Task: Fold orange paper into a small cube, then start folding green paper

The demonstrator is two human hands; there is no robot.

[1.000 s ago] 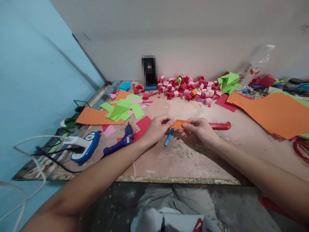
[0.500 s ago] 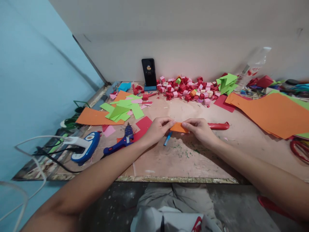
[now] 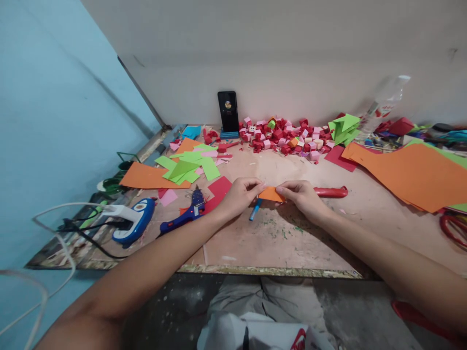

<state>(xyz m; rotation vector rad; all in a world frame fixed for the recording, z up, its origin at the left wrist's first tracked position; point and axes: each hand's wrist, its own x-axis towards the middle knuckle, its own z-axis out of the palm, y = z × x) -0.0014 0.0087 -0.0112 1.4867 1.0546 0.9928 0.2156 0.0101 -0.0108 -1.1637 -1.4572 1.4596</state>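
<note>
A small piece of orange paper (image 3: 271,194) is stretched between my two hands, just above the table. My left hand (image 3: 243,195) pinches its left end between thumb and fingers. The right end is pinched by my right hand (image 3: 303,194). Under the paper's left side lies a blue pen-like stick (image 3: 255,210), its upper part hidden. Beyond my right hand a red handle (image 3: 331,192) sticks out; the rest of that tool is covered by the hand. A blue glue gun (image 3: 189,211) rests left of my left forearm.
Many red and pink paper cubes (image 3: 280,136) are heaped along the wall beside a propped phone (image 3: 228,112). Green paper pieces (image 3: 188,165) lie at left, near a blue-white power strip (image 3: 134,221) with cords. At right are large orange sheets (image 3: 408,170), a plastic bottle (image 3: 385,109) and red-handled scissors (image 3: 452,228).
The camera view has shifted slightly, so the scene sits a little further right and lower. Both hands keep their pinch on the orange paper, nearly unmoved.
</note>
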